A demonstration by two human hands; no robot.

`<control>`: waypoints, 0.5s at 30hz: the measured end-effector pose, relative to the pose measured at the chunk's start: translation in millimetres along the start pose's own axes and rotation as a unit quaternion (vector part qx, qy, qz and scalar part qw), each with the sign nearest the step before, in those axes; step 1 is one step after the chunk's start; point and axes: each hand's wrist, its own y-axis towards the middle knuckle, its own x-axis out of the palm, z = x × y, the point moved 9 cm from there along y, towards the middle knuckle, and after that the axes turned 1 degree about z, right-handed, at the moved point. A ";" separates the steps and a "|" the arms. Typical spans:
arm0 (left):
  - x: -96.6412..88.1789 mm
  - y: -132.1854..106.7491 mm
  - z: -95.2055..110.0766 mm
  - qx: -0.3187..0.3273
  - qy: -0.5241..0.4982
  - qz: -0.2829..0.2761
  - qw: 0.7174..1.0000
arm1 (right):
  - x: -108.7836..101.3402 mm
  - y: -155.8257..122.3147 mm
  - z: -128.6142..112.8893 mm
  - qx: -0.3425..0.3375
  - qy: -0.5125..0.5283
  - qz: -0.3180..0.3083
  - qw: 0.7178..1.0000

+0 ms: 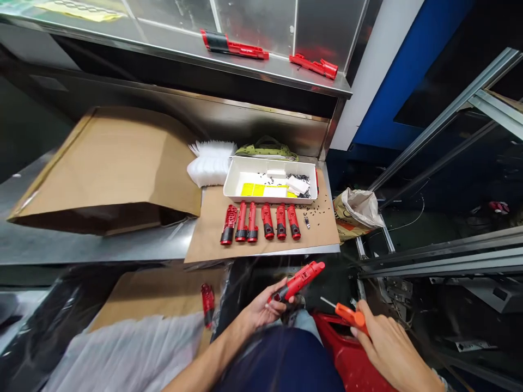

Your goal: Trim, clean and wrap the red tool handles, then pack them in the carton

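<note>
My left hand (261, 310) is closed around a red and black plastic tool housing (298, 280), held tilted below the bench edge. My right hand (384, 340) grips an orange-handled screwdriver (347, 313), its thin shaft pointing left toward the housing; the two are a little apart. On a brown cardboard sheet (208, 228) on the steel bench lie several similar red and black housings (261, 222) in a row. Behind them stands a white tray (232, 179) holding yellow labels, white pieces and small black screws.
A large folded brown cardboard (110, 169) covers the bench's left. White foam sheets (210, 163) sit beside the tray. Two red parts (232, 46) (314, 65) lie on the upper shelf. A red housing (207, 302) rests on lower cardboard. A red bin (347, 354) is by my lap.
</note>
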 end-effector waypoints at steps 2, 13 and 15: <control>5.2 -6.2 -0.7 -0.007 0.011 0.007 1.000 | 9.1 4.4 8.2 -0.010 0.036 -0.003 0.999; 32.4 -57.4 12.9 0.082 0.017 -0.020 0.996 | 110.2 61.5 36.7 0.028 0.129 -0.040 0.990; 33.5 -67.5 13.3 0.097 0.016 -0.029 0.995 | 120.7 66.8 25.1 0.015 0.125 -0.063 0.990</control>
